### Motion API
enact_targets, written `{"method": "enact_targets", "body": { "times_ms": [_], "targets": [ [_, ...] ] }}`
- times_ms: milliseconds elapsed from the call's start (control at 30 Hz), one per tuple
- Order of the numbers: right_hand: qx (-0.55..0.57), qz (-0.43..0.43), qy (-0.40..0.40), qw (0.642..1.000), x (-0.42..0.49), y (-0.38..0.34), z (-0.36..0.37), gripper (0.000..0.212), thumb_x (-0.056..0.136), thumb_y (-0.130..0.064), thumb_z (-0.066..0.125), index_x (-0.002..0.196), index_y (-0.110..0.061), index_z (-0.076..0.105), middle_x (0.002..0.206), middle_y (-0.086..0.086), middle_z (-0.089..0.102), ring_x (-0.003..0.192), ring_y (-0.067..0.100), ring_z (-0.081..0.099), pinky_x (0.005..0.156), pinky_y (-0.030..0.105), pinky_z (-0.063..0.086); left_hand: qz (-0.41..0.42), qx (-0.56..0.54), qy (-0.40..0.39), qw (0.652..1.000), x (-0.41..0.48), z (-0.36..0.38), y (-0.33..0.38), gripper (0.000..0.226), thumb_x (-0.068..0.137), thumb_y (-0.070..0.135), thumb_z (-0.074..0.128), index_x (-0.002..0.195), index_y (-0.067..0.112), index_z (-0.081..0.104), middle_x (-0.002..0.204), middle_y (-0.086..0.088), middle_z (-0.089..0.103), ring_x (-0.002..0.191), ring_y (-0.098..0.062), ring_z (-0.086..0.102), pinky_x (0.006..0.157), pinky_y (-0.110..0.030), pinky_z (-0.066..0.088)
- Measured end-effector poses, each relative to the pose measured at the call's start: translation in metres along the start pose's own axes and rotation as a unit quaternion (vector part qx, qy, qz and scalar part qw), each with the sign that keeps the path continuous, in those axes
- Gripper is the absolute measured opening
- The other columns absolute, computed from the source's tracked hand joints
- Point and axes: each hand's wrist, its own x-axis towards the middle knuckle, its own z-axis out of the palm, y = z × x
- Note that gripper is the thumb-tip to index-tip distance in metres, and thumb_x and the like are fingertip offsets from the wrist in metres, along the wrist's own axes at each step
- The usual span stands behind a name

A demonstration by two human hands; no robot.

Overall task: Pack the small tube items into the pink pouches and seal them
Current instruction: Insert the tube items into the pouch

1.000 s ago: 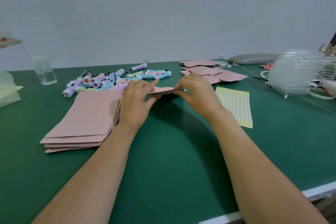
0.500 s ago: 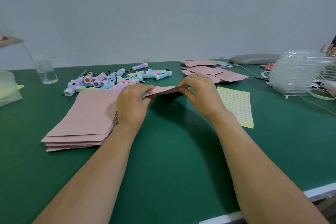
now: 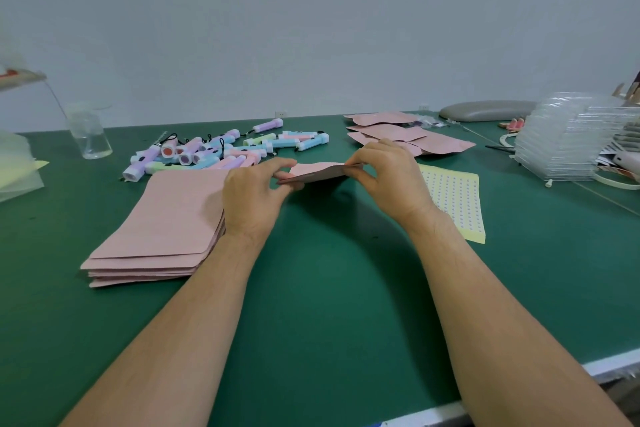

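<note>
right of the pouch stack [image 3: 162,218], left hand [image 3: 252,198] and right hand [image 3: 391,180] fingers pinch one pouch [image 3: 318,172]; seemingly few packed pouches [image 3: 398,133] lie farther right, many tubes [image 3: 221,149] behind it wait.

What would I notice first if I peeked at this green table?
Probably the two hands in the middle: the left hand and the right hand pinch one pink pouch between them over the green table. To their left lies a stack of pink pouches. Behind that stack is a jumble of pastel tubes.
</note>
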Motion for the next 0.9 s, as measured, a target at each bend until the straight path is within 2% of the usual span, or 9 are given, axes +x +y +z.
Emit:
{"method": "enact_targets", "body": {
  "times_ms": [133, 200, 300, 367, 467, 600, 667, 767, 900],
  "targets": [
    [0.038, 0.000, -0.008, 0.999, 0.000, 0.004, 0.000, 0.008, 0.093, -0.023, 0.077, 0.096, -0.017, 0.080, 0.089, -0.005, 0.072, 0.089, 0.023, 0.061, 0.087, 0.043, 0.049, -0.014, -0.007, -0.018, 1.000, 0.001, -0.002, -0.005, 0.052, 0.078, 0.041, 0.090, 0.126, 0.034, 0.074, 0.094, 0.021, 0.079, 0.101, -0.004, 0.064, 0.086, -0.032, 0.049],
    [0.049, 0.000, -0.017, 0.999, 0.000, 0.003, 0.000, 0.010, 0.091, -0.025, 0.079, 0.099, -0.018, 0.080, 0.091, -0.006, 0.073, 0.091, 0.021, 0.061, 0.088, 0.042, 0.049, -0.013, 0.001, -0.010, 1.000, 0.002, -0.002, -0.006, 0.041, 0.080, 0.039, 0.090, 0.119, 0.034, 0.078, 0.092, 0.019, 0.079, 0.099, -0.005, 0.067, 0.084, -0.033, 0.053],
    [0.044, -0.003, -0.058, 0.997, -0.001, -0.001, 0.001, 0.025, 0.086, -0.032, 0.084, 0.108, -0.022, 0.078, 0.097, -0.006, 0.073, 0.094, 0.018, 0.062, 0.090, 0.040, 0.050, -0.002, -0.005, -0.018, 1.000, 0.002, -0.002, -0.003, 0.027, 0.080, 0.033, 0.091, 0.105, 0.034, 0.082, 0.087, 0.018, 0.079, 0.092, -0.008, 0.069, 0.087, -0.037, 0.054],
    [0.044, -0.015, -0.078, 0.996, 0.000, -0.004, 0.003, 0.018, 0.087, -0.030, 0.083, 0.103, -0.022, 0.080, 0.094, -0.005, 0.072, 0.092, 0.018, 0.062, 0.086, 0.042, 0.051, 0.012, -0.011, -0.030, 0.999, 0.002, 0.000, -0.001, 0.024, 0.079, 0.032, 0.092, 0.101, 0.033, 0.082, 0.085, 0.019, 0.079, 0.089, -0.007, 0.069, 0.093, -0.040, 0.052],
    [0.080, -0.009, -0.076, 0.994, 0.000, -0.006, 0.005, 0.007, 0.088, -0.026, 0.082, 0.094, -0.022, 0.082, 0.087, -0.005, 0.070, 0.086, 0.018, 0.063, 0.081, 0.044, 0.052, 0.052, -0.012, -0.034, 0.998, 0.003, 0.002, -0.004, 0.021, 0.081, 0.031, 0.091, 0.100, 0.032, 0.082, 0.088, 0.020, 0.078, 0.087, 0.000, 0.066, 0.094, -0.039, 0.054],
    [0.113, 0.022, -0.078, 0.990, 0.000, -0.003, 0.006, 0.006, 0.086, -0.024, 0.084, 0.092, -0.021, 0.084, 0.085, -0.006, 0.070, 0.084, 0.017, 0.065, 0.080, 0.045, 0.053, 0.102, -0.054, -0.095, 0.989, 0.001, 0.007, -0.006, 0.035, 0.078, 0.046, 0.090, 0.109, 0.032, 0.082, 0.103, 0.016, 0.076, 0.102, -0.004, 0.064, 0.096, -0.028, 0.049],
    [0.126, 0.023, -0.076, 0.989, 0.000, -0.004, 0.007, 0.008, 0.086, -0.024, 0.084, 0.091, -0.019, 0.084, 0.084, -0.005, 0.070, 0.081, 0.017, 0.064, 0.079, 0.044, 0.053, 0.111, -0.086, -0.103, 0.985, 0.001, 0.012, -0.004, 0.027, 0.082, 0.043, 0.087, 0.107, 0.034, 0.083, 0.099, 0.016, 0.076, 0.103, -0.005, 0.063, 0.092, -0.027, 0.050],
    [0.116, 0.010, -0.074, 0.990, 0.000, -0.007, 0.008, 0.012, 0.087, -0.029, 0.083, 0.091, -0.017, 0.084, 0.081, -0.004, 0.069, 0.078, 0.019, 0.061, 0.077, 0.044, 0.052, 0.103, -0.110, -0.104, 0.983, 0.002, 0.014, -0.006, 0.021, 0.085, 0.034, 0.085, 0.106, 0.035, 0.083, 0.099, 0.015, 0.078, 0.107, -0.002, 0.063, 0.094, -0.031, 0.051],
    [0.107, -0.001, -0.087, 0.990, 0.000, -0.009, 0.005, 0.012, 0.089, -0.028, 0.081, 0.099, -0.021, 0.082, 0.088, -0.006, 0.071, 0.086, 0.017, 0.063, 0.082, 0.043, 0.053, 0.104, -0.076, -0.117, 0.985, 0.004, 0.011, -0.005, 0.018, 0.088, 0.036, 0.082, 0.105, 0.034, 0.083, 0.101, 0.013, 0.076, 0.111, -0.008, 0.064, 0.100, -0.050, 0.050]
  ]
}}
